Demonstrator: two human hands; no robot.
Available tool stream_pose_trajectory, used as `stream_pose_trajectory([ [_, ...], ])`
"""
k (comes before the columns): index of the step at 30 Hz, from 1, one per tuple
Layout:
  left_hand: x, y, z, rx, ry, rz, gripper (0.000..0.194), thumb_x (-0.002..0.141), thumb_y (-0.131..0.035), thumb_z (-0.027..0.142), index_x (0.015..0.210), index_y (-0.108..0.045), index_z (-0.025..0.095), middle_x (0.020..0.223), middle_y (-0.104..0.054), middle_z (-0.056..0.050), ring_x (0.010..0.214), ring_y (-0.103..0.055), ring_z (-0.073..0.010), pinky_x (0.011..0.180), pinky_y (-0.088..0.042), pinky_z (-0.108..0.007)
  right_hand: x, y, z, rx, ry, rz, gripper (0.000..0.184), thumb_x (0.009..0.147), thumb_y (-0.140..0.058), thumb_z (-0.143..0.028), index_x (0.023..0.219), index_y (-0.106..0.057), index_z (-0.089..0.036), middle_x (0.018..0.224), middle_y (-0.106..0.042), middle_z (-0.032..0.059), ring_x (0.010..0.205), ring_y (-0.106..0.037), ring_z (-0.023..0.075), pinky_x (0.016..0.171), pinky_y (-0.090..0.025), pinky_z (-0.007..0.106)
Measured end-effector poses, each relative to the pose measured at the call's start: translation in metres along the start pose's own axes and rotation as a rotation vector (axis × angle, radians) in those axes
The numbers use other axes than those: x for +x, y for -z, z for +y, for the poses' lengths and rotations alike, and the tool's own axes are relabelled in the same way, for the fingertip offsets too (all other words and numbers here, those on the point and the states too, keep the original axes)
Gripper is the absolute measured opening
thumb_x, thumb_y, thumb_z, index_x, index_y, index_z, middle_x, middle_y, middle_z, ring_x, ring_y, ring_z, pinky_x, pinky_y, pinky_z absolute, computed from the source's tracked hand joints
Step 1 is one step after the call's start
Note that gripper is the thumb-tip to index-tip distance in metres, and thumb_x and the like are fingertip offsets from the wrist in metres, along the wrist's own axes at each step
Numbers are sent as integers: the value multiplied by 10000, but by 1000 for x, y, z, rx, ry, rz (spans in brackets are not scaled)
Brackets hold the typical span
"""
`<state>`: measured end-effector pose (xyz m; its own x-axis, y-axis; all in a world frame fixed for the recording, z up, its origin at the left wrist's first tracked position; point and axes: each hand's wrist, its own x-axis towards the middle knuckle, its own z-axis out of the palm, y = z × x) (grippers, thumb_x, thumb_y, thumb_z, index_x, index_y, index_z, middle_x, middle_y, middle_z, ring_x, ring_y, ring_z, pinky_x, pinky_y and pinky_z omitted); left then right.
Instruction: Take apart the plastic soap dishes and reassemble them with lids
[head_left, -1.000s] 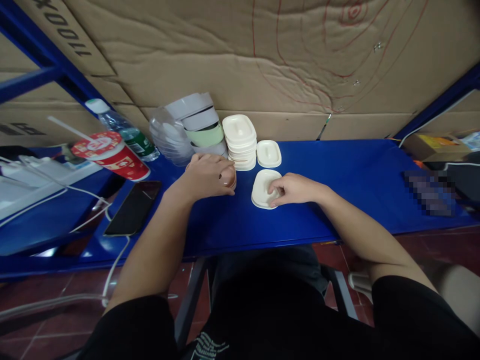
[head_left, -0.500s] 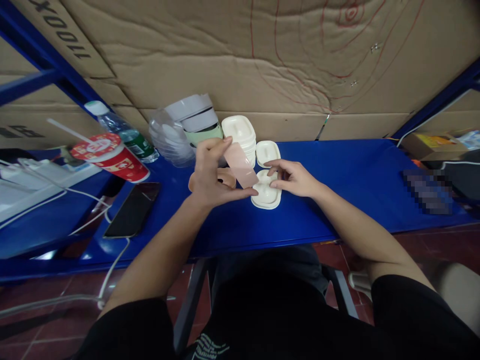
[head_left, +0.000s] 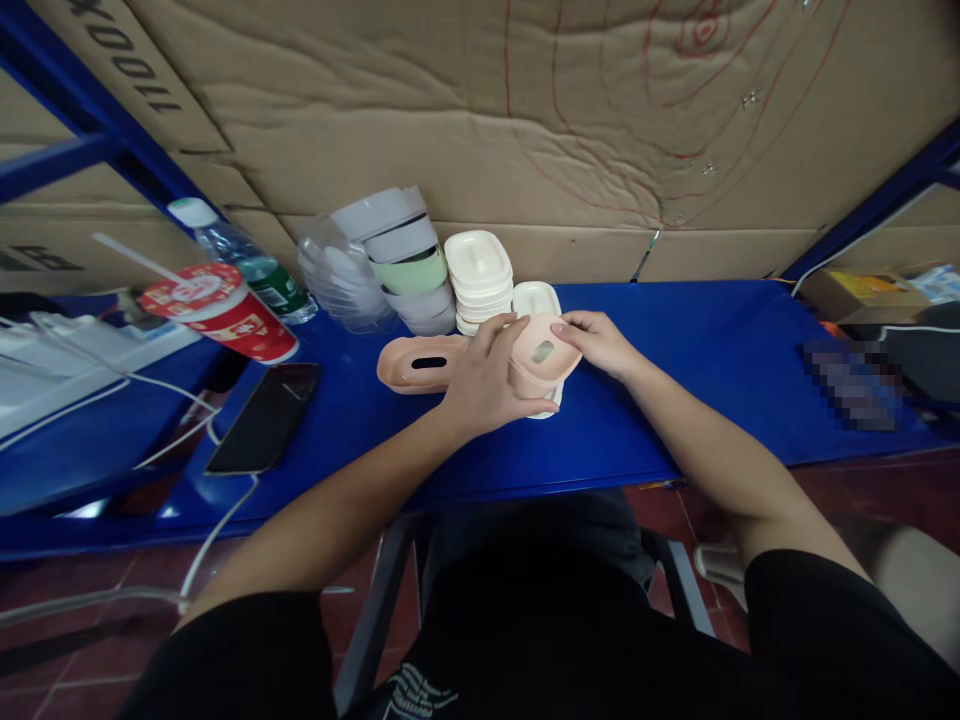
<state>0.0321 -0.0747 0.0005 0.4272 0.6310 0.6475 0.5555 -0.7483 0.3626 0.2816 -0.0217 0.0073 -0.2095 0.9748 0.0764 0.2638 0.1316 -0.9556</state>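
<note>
A pink plastic box [head_left: 531, 378] with an oval slot in its face is held between my two hands, above a cream plastic lid [head_left: 553, 406] that it mostly covers. My left hand [head_left: 486, 385] wraps the box's left side, thumb along the near edge. At the far right corner, the fingers of my right hand [head_left: 598, 342] pinch the rim. Another pink piece [head_left: 401, 374] with a dark oval slot lies on the blue table, just left of my left hand. Behind the box sit a single cream lid [head_left: 535, 296] and a stack of cream lids [head_left: 480, 262].
Grey and green tubs [head_left: 412, 272] lean in a stack beside nested clear bowls [head_left: 343, 278]. To the left stand a red drink cup [head_left: 251, 325] with a straw and a water bottle [head_left: 262, 275]. A phone [head_left: 266, 418] lies nearer. Cardboard [head_left: 450, 130] walls the back.
The pink box, held on edge in my left hand, has been turned slot face up and moved right over the cream lid. My right hand has left the lid and taken the box's rim.
</note>
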Motion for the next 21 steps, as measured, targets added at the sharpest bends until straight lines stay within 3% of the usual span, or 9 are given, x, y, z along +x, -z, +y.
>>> stream_pose_trajectory([
  [4, 1, 5, 6, 65, 103, -226, 1273, 568, -1055, 586, 1608, -425, 209, 1607, -500, -232, 1419, -576, -484, 1160, -511, -645, 3, 6, 8, -223, 80, -30, 524, 860, -712, -675, 961, -793, -168, 898, -772, 76, 803, -636, 206, 697, -472, 326],
  [11, 6, 11, 6, 150, 94, -508, 1098, 725, -965, 557, 1631, -463, 193, 1599, -554, -231, 1411, -587, -460, 1127, -518, -590, 1, 16, -1, -440, 104, -81, 519, 873, -678, -652, 950, -796, -153, 868, -774, 76, 776, -639, 201, 688, -440, 319],
  [15, 11, 19, 2, 171, 72, -578, 988, 825, -888, 552, 1653, -467, 216, 1500, -653, -201, 1316, -655, -427, 1108, -514, -567, 0, 25, -7, -490, 104, -124, 491, 855, -689, -644, 892, -786, -164, 796, -744, 58, 721, -610, 181, 671, -430, 315],
  [21, 10, 22, 2, 122, 125, -615, 1201, 764, -901, 667, 1716, -352, 182, 1660, -510, -245, 1411, -594, -474, 1150, -492, -612, -2, 22, -7, -444, 135, -43, 473, 858, -688, -623, 923, -764, -160, 823, -752, 67, 735, -620, 189, 697, -447, 323],
])
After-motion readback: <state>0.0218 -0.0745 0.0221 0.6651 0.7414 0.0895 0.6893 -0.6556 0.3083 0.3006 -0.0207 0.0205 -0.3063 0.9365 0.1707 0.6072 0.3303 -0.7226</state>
